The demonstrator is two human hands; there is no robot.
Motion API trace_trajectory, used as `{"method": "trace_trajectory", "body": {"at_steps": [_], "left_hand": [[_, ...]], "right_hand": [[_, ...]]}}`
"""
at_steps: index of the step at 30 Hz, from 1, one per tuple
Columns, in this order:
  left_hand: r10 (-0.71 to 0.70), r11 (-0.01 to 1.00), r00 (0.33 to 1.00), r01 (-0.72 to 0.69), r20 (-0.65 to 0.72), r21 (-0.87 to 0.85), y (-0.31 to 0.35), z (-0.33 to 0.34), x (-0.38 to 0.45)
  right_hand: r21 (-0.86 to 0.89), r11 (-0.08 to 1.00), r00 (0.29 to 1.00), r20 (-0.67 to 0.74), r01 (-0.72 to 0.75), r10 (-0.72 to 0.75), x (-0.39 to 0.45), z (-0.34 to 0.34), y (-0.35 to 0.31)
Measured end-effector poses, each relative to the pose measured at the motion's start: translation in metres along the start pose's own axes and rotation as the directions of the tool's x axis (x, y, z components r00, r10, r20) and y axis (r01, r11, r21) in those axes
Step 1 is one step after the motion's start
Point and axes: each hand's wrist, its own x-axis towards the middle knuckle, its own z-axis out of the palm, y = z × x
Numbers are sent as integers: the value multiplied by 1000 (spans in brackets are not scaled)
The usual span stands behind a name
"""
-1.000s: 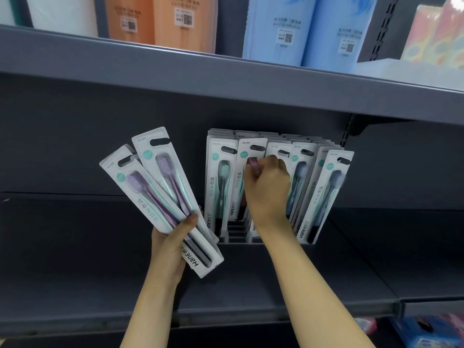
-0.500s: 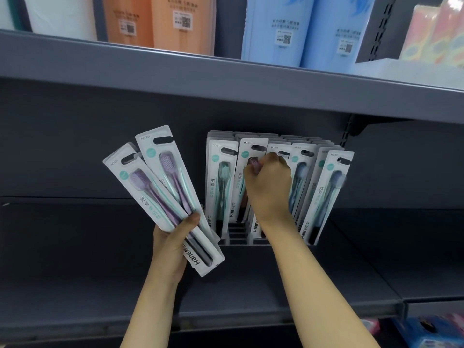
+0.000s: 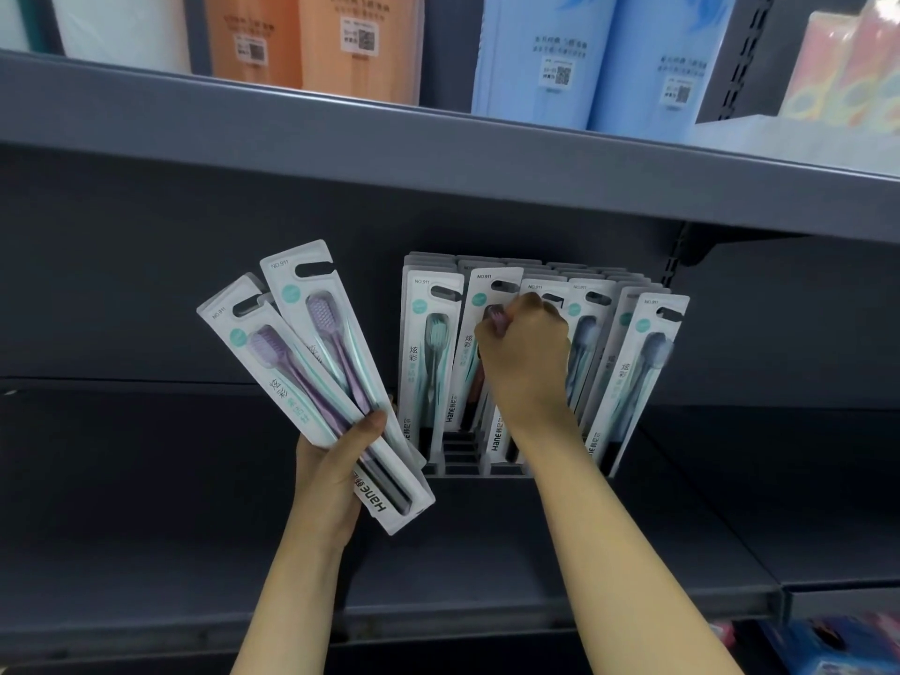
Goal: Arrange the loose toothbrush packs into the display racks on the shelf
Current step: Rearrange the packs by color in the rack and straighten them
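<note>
While left hand (image 3: 336, 472) grips two fanned purple packs (image 3: 311, 377), right hand (image 3: 528, 355), knuckles toward camera, pinches a pack (image 3: 479, 333) standing in the rack (image 3: 460, 467).

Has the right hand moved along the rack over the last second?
No. The right hand stays on the same pack, second from the rack's left end, with no real shift against it.

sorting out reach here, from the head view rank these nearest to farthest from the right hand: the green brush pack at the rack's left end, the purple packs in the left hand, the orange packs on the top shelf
From the right hand:
1. Green brush pack, just to its left in the rack.
2. Purple packs, farther left, fanned in the left hand.
3. Orange packs, up and left on the top shelf.
</note>
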Motion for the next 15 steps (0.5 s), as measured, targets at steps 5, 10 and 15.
{"method": "trace_trajectory", "body": {"at_steps": [5,10,15], "left_hand": [[5,1000,1000,-5,7,-17,2,4,-2],[-7,999,1000,7,6,-33,2,5,-3],[-8,1000,1000,9,19,-22,3,5,-4]], "right_hand": [[-18,1000,1000,27,-7,7,7,1,-2],[-62,998,998,60,-15,18,9,2,-3],[-205,979,995,97,-12,32,1,-1,-6]]}}
